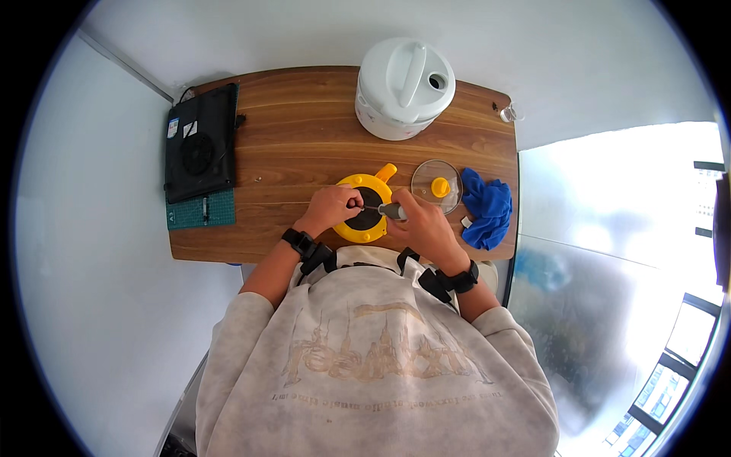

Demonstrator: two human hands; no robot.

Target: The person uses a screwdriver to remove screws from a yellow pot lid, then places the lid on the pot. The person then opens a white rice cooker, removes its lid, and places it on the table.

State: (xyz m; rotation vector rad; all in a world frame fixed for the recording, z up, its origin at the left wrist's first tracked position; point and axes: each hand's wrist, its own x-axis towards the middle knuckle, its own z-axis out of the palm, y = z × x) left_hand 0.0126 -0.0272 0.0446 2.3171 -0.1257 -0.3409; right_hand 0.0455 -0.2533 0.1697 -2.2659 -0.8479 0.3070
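Note:
A round yellow appliance with a dark round middle lies on the table just in front of me, its stubby yellow handle pointing away. Over its right side, my right hand is closed round a screwdriver with a grey handle. The thin shaft runs left across the dark middle. My left hand is closed over the left rim, fingertips pinched near the screwdriver's tip. Something small and dark shows at those fingertips, too small to name. Right of the appliance lies a glass lid with a yellow knob.
A crumpled blue cloth lies at the right edge of the wooden table. A big white lidded appliance stands at the back. On the left, a flat black device partly covers a green cutting mat. A small glass stands back right.

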